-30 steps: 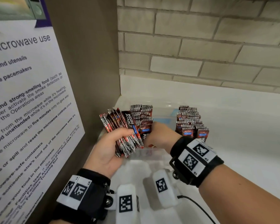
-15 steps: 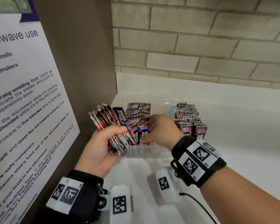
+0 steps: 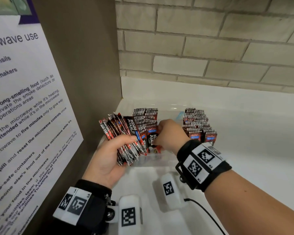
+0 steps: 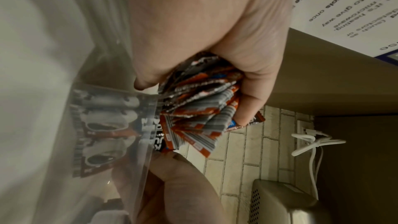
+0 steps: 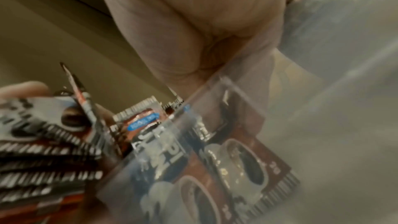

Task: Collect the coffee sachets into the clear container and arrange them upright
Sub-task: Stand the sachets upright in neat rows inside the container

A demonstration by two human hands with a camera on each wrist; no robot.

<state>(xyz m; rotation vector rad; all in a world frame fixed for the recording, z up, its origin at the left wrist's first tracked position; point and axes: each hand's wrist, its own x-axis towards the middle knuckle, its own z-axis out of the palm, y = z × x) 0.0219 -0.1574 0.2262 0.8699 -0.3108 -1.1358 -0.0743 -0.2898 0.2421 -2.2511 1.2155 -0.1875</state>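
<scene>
A clear container (image 3: 157, 157) stands on the white counter and holds two upright rows of red-brown coffee sachets, a left row (image 3: 145, 117) and a right row (image 3: 197, 122). My left hand (image 3: 112, 155) grips a fanned bundle of sachets (image 3: 120, 133) just left of the container's front corner; the left wrist view shows the same bundle (image 4: 198, 108) in its curled fingers. My right hand (image 3: 170, 134) reaches over the front wall and pinches a single sachet (image 3: 152, 141) at the front of the left row. Through the clear wall, sachets (image 5: 217, 163) show standing inside.
A brown cabinet side (image 3: 78, 82) with a microwave notice (image 3: 20, 102) closes off the left. A brick wall (image 3: 210, 39) stands behind. The white counter (image 3: 253, 141) stretches to the right. A black cable (image 3: 205, 212) trails near my right wrist.
My right hand has lifted slightly, and a sachet's printed face now shows under its fingers at the front of the left row. The left hand still holds its bundle.
</scene>
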